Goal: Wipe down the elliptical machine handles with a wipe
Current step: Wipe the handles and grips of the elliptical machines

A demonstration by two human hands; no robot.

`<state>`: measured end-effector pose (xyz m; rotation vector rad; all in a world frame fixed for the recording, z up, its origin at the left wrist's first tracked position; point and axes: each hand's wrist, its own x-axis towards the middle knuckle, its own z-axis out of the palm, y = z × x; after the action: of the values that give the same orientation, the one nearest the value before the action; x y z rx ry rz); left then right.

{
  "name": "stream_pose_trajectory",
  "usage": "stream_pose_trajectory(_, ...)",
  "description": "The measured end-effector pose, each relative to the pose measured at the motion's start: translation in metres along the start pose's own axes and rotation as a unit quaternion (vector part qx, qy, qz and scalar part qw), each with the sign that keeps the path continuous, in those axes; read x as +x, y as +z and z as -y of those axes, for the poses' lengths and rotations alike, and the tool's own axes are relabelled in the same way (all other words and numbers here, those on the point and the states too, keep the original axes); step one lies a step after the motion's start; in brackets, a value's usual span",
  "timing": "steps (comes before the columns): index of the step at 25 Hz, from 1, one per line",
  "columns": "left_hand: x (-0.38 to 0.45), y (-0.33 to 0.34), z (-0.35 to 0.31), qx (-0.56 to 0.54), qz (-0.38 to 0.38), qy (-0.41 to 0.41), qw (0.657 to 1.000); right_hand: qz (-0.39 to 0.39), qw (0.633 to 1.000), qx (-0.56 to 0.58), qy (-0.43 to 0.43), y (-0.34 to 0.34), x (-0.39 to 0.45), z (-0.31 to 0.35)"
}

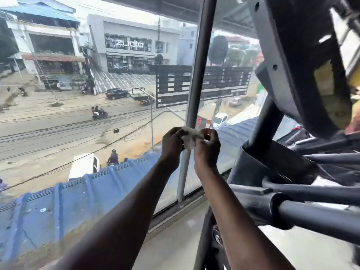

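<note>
Both my hands raised together before window. My left hand (172,144) and right hand (207,147) pinch white wipe (190,138) between them. Elliptical machine (292,172) at right, handles untouched.

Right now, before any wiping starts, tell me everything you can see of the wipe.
The wipe is a small white sheet, thin and crumpled, looking like soft tissue or damp cloth. It is held in the air in front of the window, pinched between the left hand and the right hand, bunched and partly hidden by fingers. It touches no part of the elliptical machine.
</note>
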<state>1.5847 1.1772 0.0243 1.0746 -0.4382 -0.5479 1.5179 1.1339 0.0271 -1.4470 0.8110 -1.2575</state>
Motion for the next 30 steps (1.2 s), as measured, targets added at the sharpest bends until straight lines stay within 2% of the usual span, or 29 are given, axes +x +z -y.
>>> stream_pose_trajectory(3, 0.033, 0.01, 0.006, -0.016, 0.089, -0.039, 0.995, -0.08, 0.995, -0.057, -0.009, 0.004, 0.02, -0.005)
stream_pose_trajectory(8, 0.044, 0.039, 0.023, -0.015, 0.242, -0.113, 0.964, -0.22, 0.971, -0.095, -0.003, -0.019, 0.027, 0.002)
stream_pose_trajectory(11, 0.032, 0.06, 0.025, 0.002, 0.312, -0.116, 0.943, -0.236, 0.967, -0.093, -0.021, -0.04, 0.018, 0.013)
stream_pose_trajectory(13, 0.018, 0.077, 0.017, -0.049, 0.323, -0.141, 0.934, -0.252, 0.959, -0.121, -0.04, -0.054, 0.01, 0.025)
stream_pose_trajectory(17, -0.021, 0.104, 0.002, -0.093, 0.38, -0.182, 0.902, -0.304, 0.917, -0.242, -0.089, -0.086, -0.014, 0.05)
stream_pose_trajectory(19, -0.035, 0.114, 0.0, -0.097, 0.415, -0.169, 0.889, -0.321, 0.889, -0.304, -0.12, -0.096, -0.03, 0.06)
stream_pose_trajectory(20, -0.042, 0.118, -0.003, -0.092, 0.442, -0.166, 0.877, -0.327, 0.872, -0.34, -0.13, -0.101, -0.039, 0.068)
stream_pose_trajectory(23, -0.062, 0.137, -0.007, -0.111, 0.542, -0.198, 0.809, -0.36, 0.805, -0.449, -0.143, -0.116, -0.064, 0.093)
stream_pose_trajectory(26, -0.076, 0.15, -0.009, -0.048, 0.631, -0.179, 0.753, -0.408, 0.683, -0.584, -0.16, -0.125, -0.091, 0.107)
stream_pose_trajectory(28, -0.08, 0.155, -0.007, -0.015, 0.704, -0.18, 0.687, -0.441, 0.593, -0.656, -0.153, -0.137, -0.109, 0.109)
stream_pose_trajectory(29, -0.081, 0.155, -0.005, -0.001, 0.732, -0.189, 0.655, -0.463, 0.559, -0.673, -0.142, -0.145, -0.117, 0.112)
stream_pose_trajectory(30, -0.08, 0.156, -0.002, 0.006, 0.746, -0.198, 0.636, -0.483, 0.534, -0.682, -0.13, -0.152, -0.125, 0.116)
